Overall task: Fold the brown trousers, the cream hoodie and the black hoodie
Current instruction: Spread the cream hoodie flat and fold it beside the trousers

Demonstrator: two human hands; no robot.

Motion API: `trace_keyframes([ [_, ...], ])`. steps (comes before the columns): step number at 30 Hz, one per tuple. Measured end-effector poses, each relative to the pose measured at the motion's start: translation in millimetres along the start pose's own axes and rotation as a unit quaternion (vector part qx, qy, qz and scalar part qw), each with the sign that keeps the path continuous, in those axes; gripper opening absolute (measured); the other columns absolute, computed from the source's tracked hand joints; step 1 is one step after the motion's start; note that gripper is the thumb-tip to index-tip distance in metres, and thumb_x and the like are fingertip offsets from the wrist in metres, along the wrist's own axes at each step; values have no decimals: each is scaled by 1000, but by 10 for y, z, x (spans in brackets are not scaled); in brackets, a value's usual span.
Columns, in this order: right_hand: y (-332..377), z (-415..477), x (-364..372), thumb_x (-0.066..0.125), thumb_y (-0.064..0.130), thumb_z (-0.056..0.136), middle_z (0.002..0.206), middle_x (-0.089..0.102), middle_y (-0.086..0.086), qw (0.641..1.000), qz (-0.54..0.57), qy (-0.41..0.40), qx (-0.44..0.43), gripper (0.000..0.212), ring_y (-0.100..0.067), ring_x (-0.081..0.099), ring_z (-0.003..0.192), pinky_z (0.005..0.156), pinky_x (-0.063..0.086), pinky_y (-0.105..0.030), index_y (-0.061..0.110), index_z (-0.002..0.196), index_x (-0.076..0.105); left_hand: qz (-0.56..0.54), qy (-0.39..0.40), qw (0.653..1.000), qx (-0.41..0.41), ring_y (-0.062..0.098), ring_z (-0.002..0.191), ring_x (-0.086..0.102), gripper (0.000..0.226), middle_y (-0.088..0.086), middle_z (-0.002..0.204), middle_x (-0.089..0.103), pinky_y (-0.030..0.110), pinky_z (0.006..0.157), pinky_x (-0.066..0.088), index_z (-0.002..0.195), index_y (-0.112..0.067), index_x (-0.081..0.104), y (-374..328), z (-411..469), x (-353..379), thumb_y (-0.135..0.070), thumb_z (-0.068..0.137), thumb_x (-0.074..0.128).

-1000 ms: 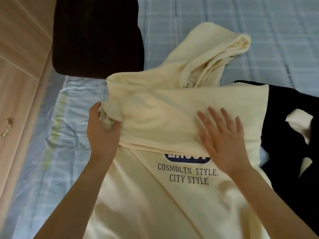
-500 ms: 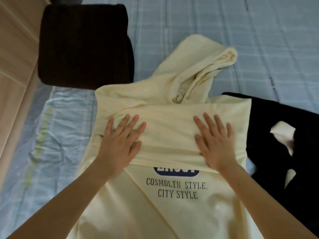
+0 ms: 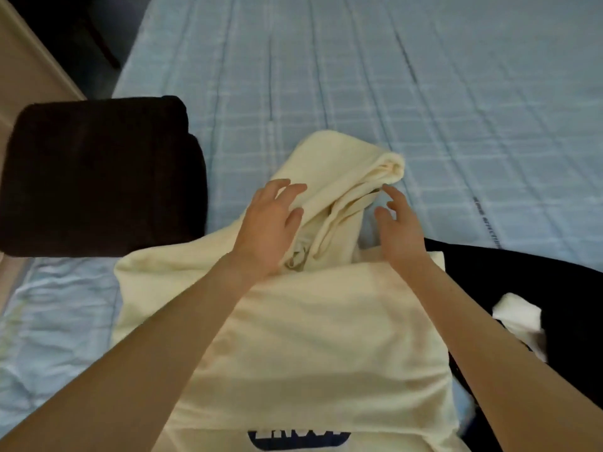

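Note:
The cream hoodie point(image 3: 326, 337) lies front-up on the bed, its sleeves folded across the chest and its hood point(image 3: 342, 171) bunched at the far end. My left hand point(image 3: 267, 230) hovers over the hood's left side with fingers spread. On the hood's right side is my right hand point(image 3: 399, 230), fingers loosely bent and holding nothing. The brown trousers point(image 3: 98, 177) sit folded in a dark block at the left. The black hoodie point(image 3: 538, 288) lies crumpled at the right, partly under the cream one.
A light blue checked bedsheet point(image 3: 391, 76) covers the bed beyond the clothes. A wooden cabinet point(image 3: 29, 66) stands along the left edge. A white patch point(image 3: 518, 318) shows on the black hoodie.
Both hands have lifted off the folded sleeves and moved forward to either side of the hood. The camera view has tilted further up the bed.

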State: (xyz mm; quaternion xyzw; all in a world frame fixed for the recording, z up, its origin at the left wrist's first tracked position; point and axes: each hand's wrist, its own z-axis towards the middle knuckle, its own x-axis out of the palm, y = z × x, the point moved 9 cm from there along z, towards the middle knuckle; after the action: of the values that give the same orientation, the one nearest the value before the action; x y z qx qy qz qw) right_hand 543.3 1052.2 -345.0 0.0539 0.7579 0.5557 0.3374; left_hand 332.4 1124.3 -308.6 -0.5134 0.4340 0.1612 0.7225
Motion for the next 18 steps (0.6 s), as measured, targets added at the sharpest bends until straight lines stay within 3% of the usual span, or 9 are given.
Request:
trace_keyframes([
  [3,-228,290,75,39,22,105,117,60,-4,989,124,1,83,42,-22,62,100,91,54,-33,38,142,49,-44,-5,999,13,24,134,42,34,10,142,47,20,108,25,134,-20,59,-5,376,205,-15,100,54],
  [4,-280,350,77,38,24,105,120,60,-3,981,165,-7,101,42,-24,64,101,87,57,-35,41,142,47,-48,-17,999,14,24,134,42,34,10,143,47,22,110,25,133,-20,60,-3,493,254,-17,100,55],
  [6,-342,467,70,39,26,105,115,60,9,968,224,-19,108,44,-20,66,93,73,60,-27,47,144,42,-35,-52,998,-9,29,136,39,38,12,146,43,34,116,26,136,-22,57,75,739,312,-21,99,57],
  [8,-392,612,43,42,29,104,112,59,14,962,253,-22,98,49,-20,69,92,74,61,-27,53,146,34,-23,-54,996,-74,32,139,33,49,15,151,36,42,117,25,144,-29,47,273,963,385,-30,97,59],
  [11,-413,822,43,50,31,102,120,58,11,957,276,-6,86,59,-26,72,97,78,62,-34,59,147,24,-67,-12,986,-154,33,133,37,62,16,145,42,36,110,27,150,-38,33,580,1098,583,-37,94,61],
  [13,-347,932,112,56,36,99,114,61,8,963,260,19,74,62,-30,72,99,78,62,-37,58,147,24,-59,-29,988,-140,30,128,40,60,10,140,50,33,106,28,147,-38,37,655,1048,675,-36,93,63],
  [15,-280,986,152,66,35,94,111,64,3,962,264,14,67,57,-26,72,97,70,62,-32,48,143,39,-101,-87,986,-101,23,126,45,49,-3,135,55,28,105,31,138,-37,51,657,964,667,-28,93,65],
  [18,-223,982,110,66,11,92,94,69,-1,958,283,-22,51,25,-24,70,87,63,60,-29,30,108,62,-281,-153,941,-113,12,120,59,33,-12,123,65,17,103,41,113,-34,67,761,931,532,-7,92,63],
])
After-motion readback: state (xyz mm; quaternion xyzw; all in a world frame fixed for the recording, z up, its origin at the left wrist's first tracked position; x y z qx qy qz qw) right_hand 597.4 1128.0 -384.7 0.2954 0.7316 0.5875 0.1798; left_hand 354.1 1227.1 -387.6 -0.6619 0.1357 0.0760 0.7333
